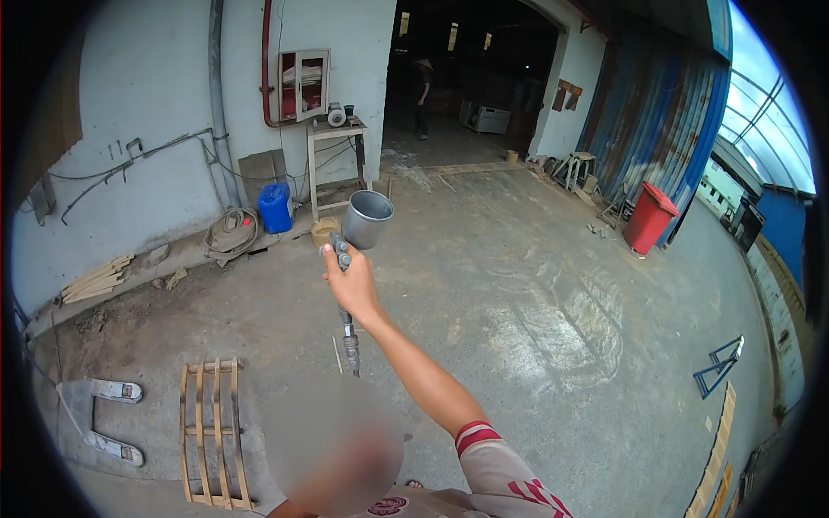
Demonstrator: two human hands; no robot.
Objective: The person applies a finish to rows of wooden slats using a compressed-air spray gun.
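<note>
While right grip (352, 281) wraps spray gun (340, 245) — closed, cup (369, 221) beyond

Cup (361, 230) smooth metal; jug (275, 210) blue plastic; slatted frame (212, 431) bare wood; floor (440, 289) worn concrete.

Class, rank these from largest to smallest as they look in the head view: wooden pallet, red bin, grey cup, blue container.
1. Wooden pallet
2. Red bin and grey cup: too alike to rank
3. Blue container
</note>
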